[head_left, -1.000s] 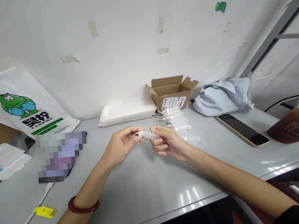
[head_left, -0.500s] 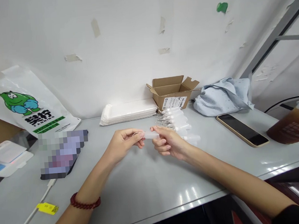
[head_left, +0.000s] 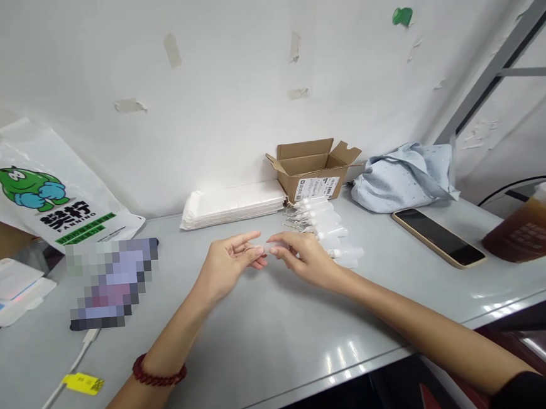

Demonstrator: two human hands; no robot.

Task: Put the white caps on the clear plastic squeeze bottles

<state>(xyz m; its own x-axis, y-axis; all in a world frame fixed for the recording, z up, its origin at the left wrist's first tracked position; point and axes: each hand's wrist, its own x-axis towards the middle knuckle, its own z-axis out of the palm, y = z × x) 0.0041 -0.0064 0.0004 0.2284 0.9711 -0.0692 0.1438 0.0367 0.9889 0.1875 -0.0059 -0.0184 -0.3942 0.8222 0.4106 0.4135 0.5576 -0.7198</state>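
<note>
Between the two hands, above the desk (head_left: 264,337): small clear tube (head_left: 271,248), one end pinched by the left hand (head_left: 225,270), the other by the right hand (head_left: 307,263). Likely light, smooth, thin-walled plastic; best held gently at the ends. Against the earlier frame, the hands sit closer, less tube shows, and the left forefinger is straightened.
</note>
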